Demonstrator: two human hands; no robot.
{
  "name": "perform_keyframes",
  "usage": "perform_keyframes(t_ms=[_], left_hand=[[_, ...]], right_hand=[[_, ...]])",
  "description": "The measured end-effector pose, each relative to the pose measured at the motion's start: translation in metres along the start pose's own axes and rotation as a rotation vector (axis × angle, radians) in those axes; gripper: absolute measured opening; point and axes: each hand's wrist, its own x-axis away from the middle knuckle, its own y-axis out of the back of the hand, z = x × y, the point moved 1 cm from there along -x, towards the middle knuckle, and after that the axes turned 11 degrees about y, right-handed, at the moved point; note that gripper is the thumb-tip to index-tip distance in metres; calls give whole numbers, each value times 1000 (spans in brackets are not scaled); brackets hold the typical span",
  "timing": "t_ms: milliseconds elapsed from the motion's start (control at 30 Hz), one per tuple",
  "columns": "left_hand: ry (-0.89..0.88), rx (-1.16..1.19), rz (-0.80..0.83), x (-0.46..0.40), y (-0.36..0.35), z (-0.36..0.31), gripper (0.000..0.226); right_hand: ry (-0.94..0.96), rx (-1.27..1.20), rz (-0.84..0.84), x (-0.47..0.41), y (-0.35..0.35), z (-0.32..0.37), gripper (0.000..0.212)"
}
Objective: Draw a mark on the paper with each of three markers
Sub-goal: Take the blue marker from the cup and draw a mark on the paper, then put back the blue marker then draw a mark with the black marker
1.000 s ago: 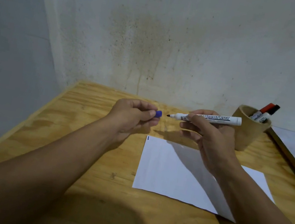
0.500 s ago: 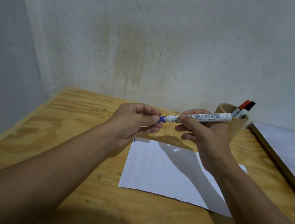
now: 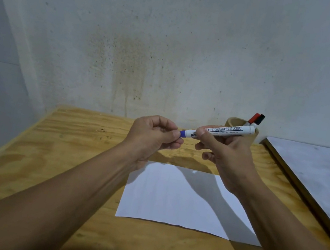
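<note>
My right hand (image 3: 227, 155) grips a white whiteboard marker (image 3: 224, 131) level above the table, its tip pointing left. My left hand (image 3: 153, 136) pinches the blue cap (image 3: 184, 133), which sits over the marker's tip. Both hands hover above the far edge of a white sheet of paper (image 3: 179, 202) lying flat on the wooden table (image 3: 71, 148). My left forearm covers the paper's far left corner. A red-capped marker (image 3: 254, 117) and a black-capped marker (image 3: 260, 119) stand in a wooden cup (image 3: 234, 124) behind my right hand.
A grey wall rises close behind the table and along its left side. A white board with a dark wooden frame (image 3: 316, 173) lies along the table's right edge. My two forearms cross the near half of the table.
The cap and the marker's bare tip were apart a second ago. My hands came together and the blue cap now covers the tip. The view shifted, the cup sliding left in frame.
</note>
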Motion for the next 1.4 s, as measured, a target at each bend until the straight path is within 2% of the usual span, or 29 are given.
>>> perform_keyframes(t_ms=[100, 200, 300, 467, 567, 633, 700, 800, 933, 1033, 1133, 1267, 1400], left_hand=[[-58, -147, 9, -5, -16, 1, 9], [-159, -484, -69, -16, -36, 7, 21], [-270, -742, -52, -27, -55, 11, 29], [-383, -1069, 43, -45, -83, 10, 55], [-428, -1216, 115, -52, -94, 8, 66], [-457, -1287, 141, -54, -99, 7, 65], [-466, -1329, 149, -56, -101, 8, 62], [-444, -1332, 133, -60, -101, 13, 68], [-448, -1294, 122, -62, -99, 18, 68], [-432, -1266, 115, -64, -97, 20, 70], [-436, -1253, 123, -66, -95, 22, 71], [-444, -1220, 154, -71, -92, 24, 73], [-436, -1203, 153, -73, -92, 25, 73]], right_hand=[[-68, -2, -22, -8, 11, 3, 15], [-44, 73, -105, -27, 33, 16, 24], [-5, 474, -128, -46, 64, 37, 24], [10, 1087, 9, -72, 106, 57, 37], [-64, 1281, 141, -82, 116, 57, 29], [-85, 1352, 222, -85, 117, 58, 32], [-40, 1332, 227, -89, 116, 59, 28], [14, 1198, 126, -96, 116, 53, 22], [-45, 1040, 35, -101, 109, 37, 48], [-88, 1093, -8, -103, 106, 22, 63], [-158, 1113, -53, -107, 106, 10, 55], [-239, 979, -115, -108, 105, 2, 36], [-292, 954, -180, -111, 107, -1, 23]])
